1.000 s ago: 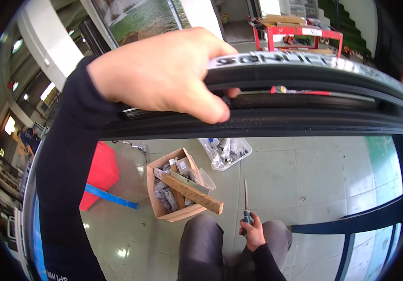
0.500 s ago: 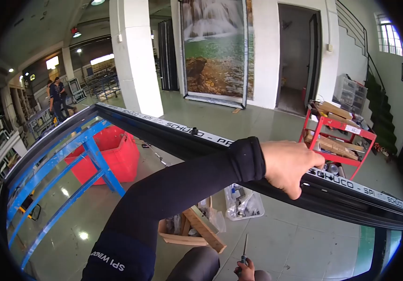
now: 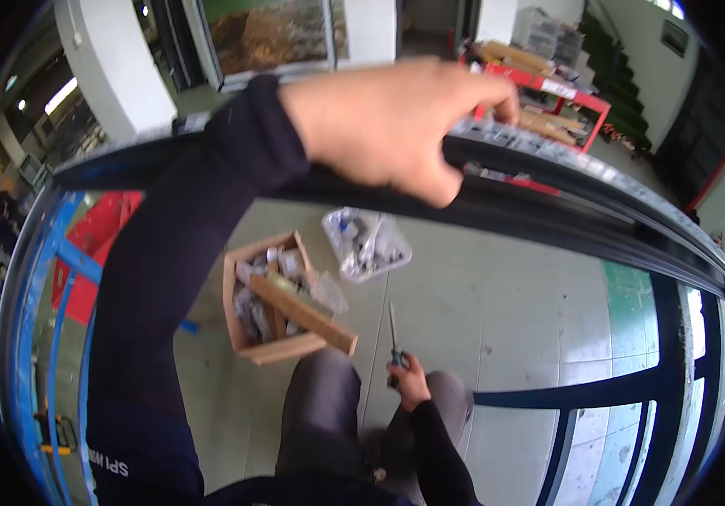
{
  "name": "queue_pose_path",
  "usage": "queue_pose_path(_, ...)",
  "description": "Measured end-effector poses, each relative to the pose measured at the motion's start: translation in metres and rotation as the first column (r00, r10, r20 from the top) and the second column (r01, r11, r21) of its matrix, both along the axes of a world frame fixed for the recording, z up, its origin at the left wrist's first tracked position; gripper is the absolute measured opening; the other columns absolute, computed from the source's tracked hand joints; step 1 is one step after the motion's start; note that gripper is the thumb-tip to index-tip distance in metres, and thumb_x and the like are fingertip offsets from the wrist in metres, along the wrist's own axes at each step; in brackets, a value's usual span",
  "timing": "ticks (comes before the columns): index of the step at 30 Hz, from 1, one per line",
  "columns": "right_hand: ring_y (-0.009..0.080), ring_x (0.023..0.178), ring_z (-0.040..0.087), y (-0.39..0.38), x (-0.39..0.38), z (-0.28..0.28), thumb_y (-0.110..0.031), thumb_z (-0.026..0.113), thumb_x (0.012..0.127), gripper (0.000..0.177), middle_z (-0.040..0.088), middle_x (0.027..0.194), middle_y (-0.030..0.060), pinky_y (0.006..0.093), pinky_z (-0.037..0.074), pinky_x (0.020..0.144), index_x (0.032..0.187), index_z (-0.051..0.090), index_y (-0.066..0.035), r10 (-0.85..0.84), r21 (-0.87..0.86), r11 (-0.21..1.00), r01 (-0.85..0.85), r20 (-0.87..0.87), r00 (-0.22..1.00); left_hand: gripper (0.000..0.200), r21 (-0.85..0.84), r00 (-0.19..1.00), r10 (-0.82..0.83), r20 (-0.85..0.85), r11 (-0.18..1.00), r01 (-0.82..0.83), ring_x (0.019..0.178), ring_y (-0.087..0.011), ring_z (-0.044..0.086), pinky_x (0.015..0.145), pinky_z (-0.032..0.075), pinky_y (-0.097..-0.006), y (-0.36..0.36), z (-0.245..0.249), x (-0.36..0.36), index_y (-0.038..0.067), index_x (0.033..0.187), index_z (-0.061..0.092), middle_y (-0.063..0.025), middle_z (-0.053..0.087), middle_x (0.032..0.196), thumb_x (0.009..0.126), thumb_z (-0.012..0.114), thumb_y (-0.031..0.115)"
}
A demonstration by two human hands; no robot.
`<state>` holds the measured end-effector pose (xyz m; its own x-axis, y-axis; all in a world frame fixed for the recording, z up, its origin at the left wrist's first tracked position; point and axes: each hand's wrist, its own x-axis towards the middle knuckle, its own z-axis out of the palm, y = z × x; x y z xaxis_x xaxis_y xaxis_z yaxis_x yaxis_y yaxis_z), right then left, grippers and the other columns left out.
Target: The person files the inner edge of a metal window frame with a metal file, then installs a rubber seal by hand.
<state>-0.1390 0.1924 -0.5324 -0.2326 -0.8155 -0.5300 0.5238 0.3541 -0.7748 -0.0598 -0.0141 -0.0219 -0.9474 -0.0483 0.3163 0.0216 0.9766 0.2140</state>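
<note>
My left hand (image 3: 388, 126) is wrapped over the top bar of a dark window frame (image 3: 565, 215), thumb on the near side and fingers over the far edge. What its fingertips touch is hidden behind the bar. Lower down, close to my knee, my right hand (image 3: 414, 384) is closed round the handle of a screwdriver (image 3: 395, 352) whose blade points up. The screwdriver is apart from the frame.
A cardboard box (image 3: 253, 348) of bagged parts and a wooden strip stands on the floor, beside a clear plastic tray (image 3: 404, 251) of small parts. Blue stand bars (image 3: 80, 263) and a red bin (image 3: 97, 232) are at left. A red cart (image 3: 586, 98) stands beyond the frame.
My view has tilted down, showing more of the floor, box and right forearm. My left hand stays on the frame's top bar; the right still holds the screwdriver.
</note>
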Motion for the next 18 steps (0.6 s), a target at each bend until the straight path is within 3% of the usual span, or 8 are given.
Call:
queue_pose_path(1,0.0176,0.066,0.059,-0.001,0.000,0.001,-0.001,0.065,0.086,0.060,0.061,0.094,0.0097,0.0335,0.050,0.060,0.141,0.041,0.000,0.001,-0.006,1.000,-0.001,0.005,1.000,0.047,0.019,1.000,-0.031,0.006,0.999,0.031,0.067,-0.0150,0.060,0.065,0.048,-0.0324,0.003,-0.001,-0.001,0.004,0.117,0.052,-0.0087,0.065,0.077,0.074,0.069,0.008)
queue_pose_path(2,0.0170,0.066,0.059,-0.001,0.000,0.006,0.000,0.065,0.086,0.063,0.061,0.094,0.0100,0.0327,0.050,0.059,0.142,0.038,0.002,0.000,-0.010,1.000,0.000,0.032,0.999,0.047,0.070,0.989,0.069,0.131,0.994,-0.079,0.071,-0.0155,0.062,0.069,0.050,-0.0310,0.009,0.007,0.002,0.002,0.117,0.053,-0.0100,0.068,0.084,0.073,0.068,0.009)
queue_pose_path(3,0.0165,0.066,0.058,0.000,0.001,0.009,0.000,0.065,0.085,0.066,0.061,0.095,0.0103,0.0319,0.049,0.058,0.144,0.035,0.003,-0.006,-0.023,1.000,0.007,0.056,0.998,0.045,0.075,0.989,0.079,0.125,0.993,-0.089,0.075,-0.0160,0.063,0.073,0.050,-0.0311,0.007,0.004,0.002,0.001,0.114,0.057,-0.0118,0.068,0.088,0.074,0.074,0.013)
queue_pose_path(4,0.0164,0.067,0.058,0.001,0.000,0.008,0.000,0.065,0.085,0.067,0.061,0.098,0.0107,0.0319,0.049,0.058,0.145,0.034,0.004,0.009,-0.025,1.000,-0.008,0.061,0.998,0.045,0.226,0.967,-0.004,0.255,0.973,-0.056,0.078,-0.0188,0.063,0.074,0.051,-0.0306,0.007,0.027,0.006,-0.005,0.113,0.057,-0.0155,0.068,0.092,0.075,0.073,0.013)
queue_pose_path(7,0.0172,0.066,0.059,0.004,0.000,0.003,0.000,0.064,0.086,0.060,0.062,0.098,0.0100,0.0331,0.050,0.059,0.141,0.041,0.000,0.016,-0.028,1.000,-0.014,0.060,0.998,0.048,0.300,0.945,-0.088,0.316,0.954,-0.011,0.083,-0.0240,0.063,0.077,0.051,-0.0311,0.019,0.048,0.017,-0.011,0.112,0.056,-0.0208,0.067,0.096,0.076,0.073,0.014)
queue_pose_path(10,0.0173,0.066,0.059,0.004,0.002,0.003,0.000,0.064,0.086,0.060,0.062,0.097,0.0099,0.0330,0.050,0.059,0.141,0.041,-0.001,0.021,-0.024,1.000,-0.020,0.026,0.999,0.046,0.113,0.990,0.043,0.137,0.992,-0.059,0.078,-0.0168,0.063,0.074,0.050,-0.0325,-0.001,0.002,0.000,0.000,0.111,0.059,-0.0113,0.068,0.089,0.074,0.080,0.018)
queue_pose_path(18,0.0164,0.067,0.059,0.005,-0.001,0.009,0.001,0.065,0.087,0.064,0.062,0.094,0.0086,0.0317,0.050,0.060,0.144,0.036,0.002,0.025,-0.069,0.997,-0.022,0.040,0.999,0.042,0.190,0.952,0.115,0.285,0.966,-0.174,0.080,-0.0139,0.061,0.075,0.049,-0.0315,0.014,0.020,-0.004,-0.001,0.108,0.060,-0.0070,0.066,0.086,0.074,0.081,0.012)
